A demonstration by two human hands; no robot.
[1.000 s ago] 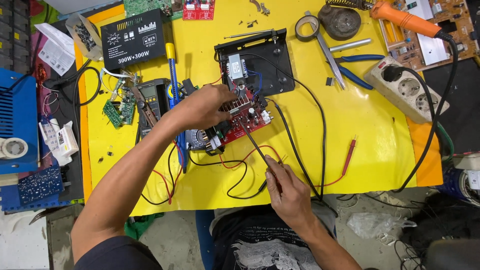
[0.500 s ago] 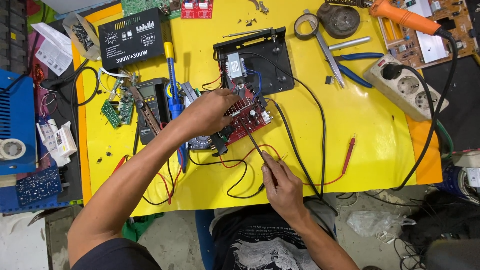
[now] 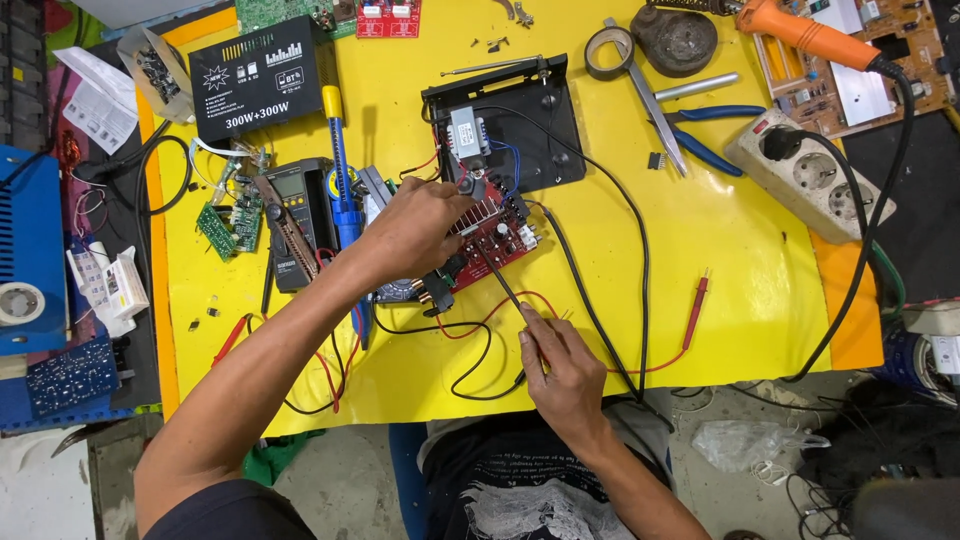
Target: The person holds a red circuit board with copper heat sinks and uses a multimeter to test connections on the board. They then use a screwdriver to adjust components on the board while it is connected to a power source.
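My left hand (image 3: 420,230) grips the near left edge of a red circuit board (image 3: 495,232) that lies tilted on the yellow table (image 3: 760,290). My right hand (image 3: 562,370) holds a thin black meter probe (image 3: 500,283) like a pen, its tip resting on the red board. Behind the board sits a black metal chassis (image 3: 545,130) with a small transformer (image 3: 467,132), joined to the board by red and black wires. A second, red probe (image 3: 695,310) lies loose on the table to the right.
A multimeter (image 3: 290,215) and a blue-handled tool (image 3: 343,190) lie left of the board, with a black box (image 3: 255,88) behind them. Pliers (image 3: 705,135), a tape roll (image 3: 610,52), an orange soldering iron (image 3: 805,32) and a white power strip (image 3: 815,185) fill the far right.
My left hand shifted slightly on the red board. My right hand moved up and left with the black probe, bringing its tip onto the board.
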